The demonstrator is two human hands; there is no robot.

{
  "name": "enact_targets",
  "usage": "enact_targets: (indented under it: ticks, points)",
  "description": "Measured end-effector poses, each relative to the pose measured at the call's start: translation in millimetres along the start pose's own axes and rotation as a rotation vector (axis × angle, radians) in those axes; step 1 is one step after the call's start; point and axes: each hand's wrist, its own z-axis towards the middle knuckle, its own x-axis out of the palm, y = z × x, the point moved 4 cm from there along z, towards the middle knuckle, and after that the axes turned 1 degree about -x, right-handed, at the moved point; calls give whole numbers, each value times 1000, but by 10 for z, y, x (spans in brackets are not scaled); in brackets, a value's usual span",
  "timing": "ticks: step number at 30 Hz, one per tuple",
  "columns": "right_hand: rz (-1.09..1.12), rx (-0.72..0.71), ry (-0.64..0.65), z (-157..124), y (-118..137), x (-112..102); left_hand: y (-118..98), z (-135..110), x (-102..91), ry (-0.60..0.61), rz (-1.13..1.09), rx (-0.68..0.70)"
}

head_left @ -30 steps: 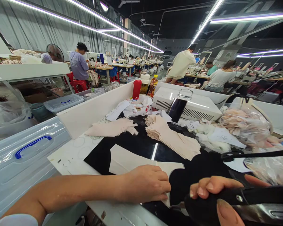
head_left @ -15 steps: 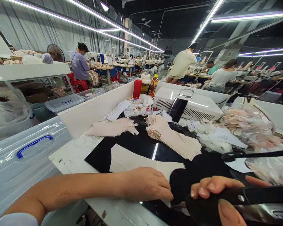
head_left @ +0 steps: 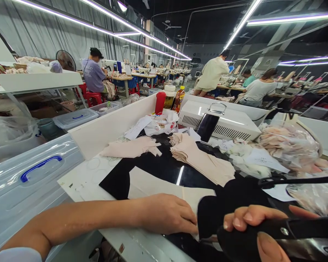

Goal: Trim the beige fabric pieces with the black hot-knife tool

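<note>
My left hand [head_left: 171,214] rests on a cream fabric piece [head_left: 153,183] that lies flat on the black work surface [head_left: 113,183]. Its fingers are curled together over the fabric's near right edge; the fingertips are partly hidden. At the lower right, my right hand [head_left: 254,218] is closed around a black hand-held tool [head_left: 246,240] with a silver rivet and a glossy part. The tool's exact kind is unclear. Its rounded end lies just right of the left fingertips. Beyond the hands are a stack of beige fabric pieces [head_left: 202,158] and a smaller beige pile [head_left: 131,147].
A white vented metal box [head_left: 221,116] stands behind, with a phone [head_left: 207,127] leaning on it. Bottles [head_left: 177,100] and a red container [head_left: 160,103] stand at the back. Bagged fabric [head_left: 289,145] lies right. Low white walls [head_left: 112,125] edge the table; a lidded plastic bin [head_left: 41,189] is left.
My left fingers have drawn back very slightly to the left along the fabric edge. My right hand and the tool sit a touch further right, much as the whole view has shifted.
</note>
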Motion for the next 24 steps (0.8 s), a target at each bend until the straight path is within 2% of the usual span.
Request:
enact_targets:
  ticks: [7, 19, 24]
  points:
    - [7, 5, -10, 0, 5, 22, 3, -12, 54, 46, 44, 13]
    - [-17, -6, -59, -15, 78, 99, -12, -27, 7, -4, 59, 10]
    - [-39, -6, -88, 7, 84, 86, -14, -32, 31, 11, 63, -6]
